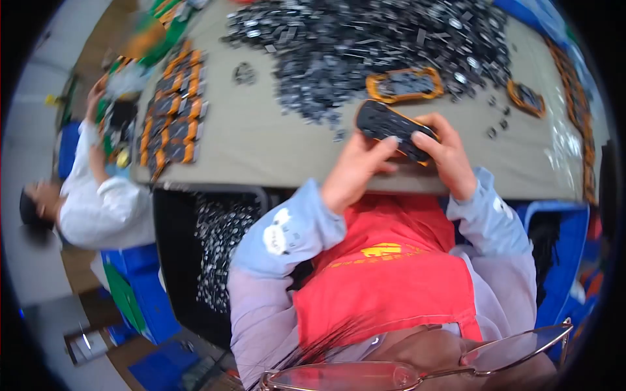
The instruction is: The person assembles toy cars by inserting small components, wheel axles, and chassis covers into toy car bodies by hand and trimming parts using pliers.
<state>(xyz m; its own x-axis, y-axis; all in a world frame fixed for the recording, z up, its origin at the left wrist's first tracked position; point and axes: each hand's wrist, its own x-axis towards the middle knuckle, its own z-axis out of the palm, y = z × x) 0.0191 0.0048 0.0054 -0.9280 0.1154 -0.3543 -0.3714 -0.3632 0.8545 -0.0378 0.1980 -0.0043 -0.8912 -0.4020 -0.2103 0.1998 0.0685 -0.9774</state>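
A black and orange toy car body (393, 129) is held between my two hands, tilted, above the table's near edge. My left hand (357, 164) grips its left and lower side, with the thumb on the black surface. My right hand (447, 151) closes on its right end, thumb on top. Just beyond it, an orange-framed car body (404, 85) lies on the table. Another orange-framed piece (525, 98) rests to the right, near a few small black parts (491, 132).
A large pile of small dark parts (339, 52) covers the table's far side. Rows of orange and black pieces (175, 120) lie at left. Below the table are a black bin of parts (225, 247) and a blue bin (570, 260). A person in white (107, 212) works at left.
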